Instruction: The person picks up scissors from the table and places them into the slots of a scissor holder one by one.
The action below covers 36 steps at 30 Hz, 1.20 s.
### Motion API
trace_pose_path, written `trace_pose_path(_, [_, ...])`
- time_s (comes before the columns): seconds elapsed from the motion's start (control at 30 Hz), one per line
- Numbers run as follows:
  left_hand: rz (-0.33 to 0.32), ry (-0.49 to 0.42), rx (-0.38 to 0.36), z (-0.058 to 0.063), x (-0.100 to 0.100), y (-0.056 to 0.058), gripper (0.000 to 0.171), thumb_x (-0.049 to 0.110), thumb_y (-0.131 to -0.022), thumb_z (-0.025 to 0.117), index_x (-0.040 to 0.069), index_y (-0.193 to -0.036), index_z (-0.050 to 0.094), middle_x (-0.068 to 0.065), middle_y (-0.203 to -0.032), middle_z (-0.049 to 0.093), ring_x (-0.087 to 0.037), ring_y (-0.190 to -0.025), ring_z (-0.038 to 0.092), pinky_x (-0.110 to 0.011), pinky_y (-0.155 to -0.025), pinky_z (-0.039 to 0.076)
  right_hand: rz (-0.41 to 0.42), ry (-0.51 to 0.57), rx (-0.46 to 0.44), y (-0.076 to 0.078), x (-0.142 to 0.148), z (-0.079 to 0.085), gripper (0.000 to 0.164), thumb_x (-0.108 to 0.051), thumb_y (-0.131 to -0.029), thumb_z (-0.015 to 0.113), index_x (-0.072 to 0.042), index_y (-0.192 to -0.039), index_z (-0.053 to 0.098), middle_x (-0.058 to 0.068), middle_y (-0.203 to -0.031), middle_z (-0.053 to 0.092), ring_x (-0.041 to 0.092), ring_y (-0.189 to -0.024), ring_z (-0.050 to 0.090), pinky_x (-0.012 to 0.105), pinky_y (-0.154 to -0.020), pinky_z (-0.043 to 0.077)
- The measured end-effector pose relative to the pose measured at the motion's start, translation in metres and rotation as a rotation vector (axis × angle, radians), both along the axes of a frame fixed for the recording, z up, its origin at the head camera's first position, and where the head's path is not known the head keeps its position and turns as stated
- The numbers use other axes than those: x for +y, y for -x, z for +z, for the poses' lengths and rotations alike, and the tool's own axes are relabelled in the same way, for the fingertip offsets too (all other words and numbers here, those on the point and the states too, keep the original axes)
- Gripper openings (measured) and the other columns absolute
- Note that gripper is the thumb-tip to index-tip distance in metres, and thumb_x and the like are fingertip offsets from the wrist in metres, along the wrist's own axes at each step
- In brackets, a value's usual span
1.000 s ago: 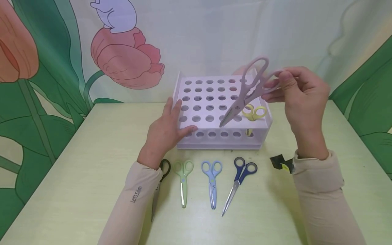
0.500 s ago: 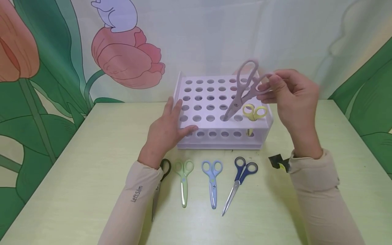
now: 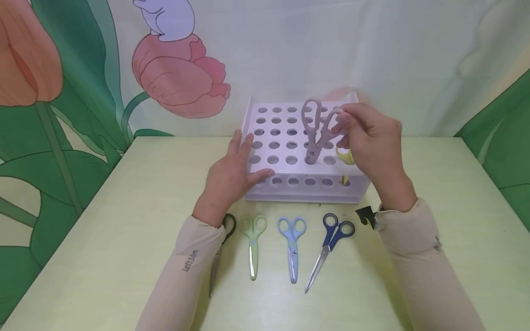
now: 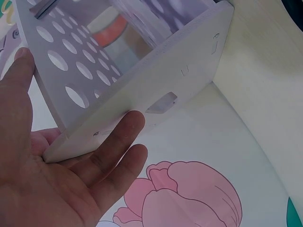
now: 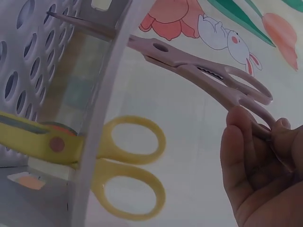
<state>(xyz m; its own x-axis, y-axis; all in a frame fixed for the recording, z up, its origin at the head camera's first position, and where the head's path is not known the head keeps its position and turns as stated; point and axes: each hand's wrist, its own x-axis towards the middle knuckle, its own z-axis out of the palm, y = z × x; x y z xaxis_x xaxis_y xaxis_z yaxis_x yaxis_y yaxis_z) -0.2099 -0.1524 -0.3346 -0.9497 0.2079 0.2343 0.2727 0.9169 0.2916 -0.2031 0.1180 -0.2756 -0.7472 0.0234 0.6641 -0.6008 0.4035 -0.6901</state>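
Observation:
My right hand (image 3: 374, 145) pinches one handle loop of the dusty-pink scissors (image 3: 313, 149), whose blades point down through a front-row hole of the white perforated rack (image 3: 282, 152). In the right wrist view, the tip of the pink scissors (image 5: 173, 56) reaches a hole in the lower board. Yellow scissors (image 3: 344, 158) stand in the front right corner hole, partly hidden by my right hand. My left hand (image 3: 227, 177) rests against the rack's left side, its fingers extended along the wall (image 4: 165, 90) and its thumb on the front edge.
In front of the rack lie black-handled scissors (image 3: 214, 271), partly under my left sleeve, green scissors (image 3: 254, 257), light-blue scissors (image 3: 293, 257) and navy-handled scissors (image 3: 325, 250). A patterned cloth (image 3: 290, 46) hangs behind the table (image 3: 103, 239).
My right hand has moved left and down, carrying the pink scissors more upright, and their blades have entered the rack's hole. My left hand has stayed on the rack.

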Motion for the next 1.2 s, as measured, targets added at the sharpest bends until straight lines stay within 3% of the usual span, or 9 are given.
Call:
trace_pose_path(0.47, [0.005, 0.033, 0.027, 0.013, 0.006, 0.003, 0.1, 0.06, -0.086, 0.073, 0.008, -0.159, 0.03, -0.021, -0.163, 0.02, -0.027, -0.068, 0.061, -0.042, -0.06, 0.052, -0.056, -0.191, 0.064, 0.012, -0.007, 0.001, 0.014, -0.008, -0.097, 0.068, -0.005, -0.107, 0.078, 0.009, -0.072, 0.07, 0.002, -0.042, 0.047, 0.017, -0.046, 0.034])
trace_pose_path(0.77, [0.016, 0.023, -0.007, 0.01, 0.002, 0.002, 0.1, 0.058, -0.087, 0.073, 0.007, -0.16, 0.029, -0.021, -0.164, 0.018, -0.029, -0.076, 0.062, -0.042, -0.064, 0.053, -0.056, -0.197, 0.07, 0.019, -0.012, -0.01, 0.013, -0.006, -0.098, 0.064, -0.002, -0.106, 0.074, 0.011, -0.073, 0.07, 0.017, -0.042, 0.053, 0.016, -0.043, 0.034])
trace_pose_path(0.9, [0.021, 0.024, -0.025, 0.005, 0.002, 0.002, 0.099, 0.059, -0.087, 0.073, 0.008, -0.16, 0.028, -0.021, -0.164, 0.017, -0.029, -0.076, 0.062, -0.042, -0.064, 0.053, -0.078, -0.186, 0.094, 0.022, -0.014, -0.016, 0.014, 0.0, -0.099, 0.061, 0.0, -0.106, 0.074, 0.013, -0.072, 0.069, 0.024, -0.054, 0.061, 0.016, -0.049, 0.035])
trace_pose_path(1.0, [0.024, 0.022, -0.027, 0.003, 0.002, 0.003, 0.1, 0.059, -0.087, 0.072, 0.008, -0.16, 0.028, -0.021, -0.164, 0.017, -0.029, -0.076, 0.062, -0.042, -0.063, 0.052, -0.09, -0.169, 0.106, 0.026, -0.016, -0.02, 0.024, 0.012, -0.096, 0.053, 0.002, -0.105, 0.072, 0.014, -0.072, 0.069, 0.025, -0.062, 0.064, 0.013, -0.052, 0.039])
trace_pose_path(1.1, [0.026, 0.021, -0.034, 0.001, 0.003, 0.002, 0.101, 0.06, -0.087, 0.072, 0.008, -0.16, 0.027, -0.021, -0.164, 0.017, -0.029, -0.076, 0.061, -0.042, -0.062, 0.052, -0.076, -0.14, 0.106, 0.03, -0.017, -0.021, 0.032, 0.019, -0.089, 0.046, 0.004, -0.103, 0.071, 0.014, -0.071, 0.068, 0.022, -0.056, 0.062, 0.012, -0.051, 0.044])
trace_pose_path(1.2, [0.026, 0.016, -0.04, 0.0, 0.003, 0.001, 0.101, 0.06, -0.086, 0.072, 0.008, -0.16, 0.026, -0.021, -0.165, 0.016, -0.029, -0.075, 0.061, -0.041, -0.061, 0.052, -0.056, -0.126, 0.096, 0.034, -0.017, -0.021, 0.026, 0.017, -0.092, 0.047, 0.006, -0.101, 0.069, 0.014, -0.069, 0.065, 0.017, -0.051, 0.06, 0.013, -0.051, 0.047])
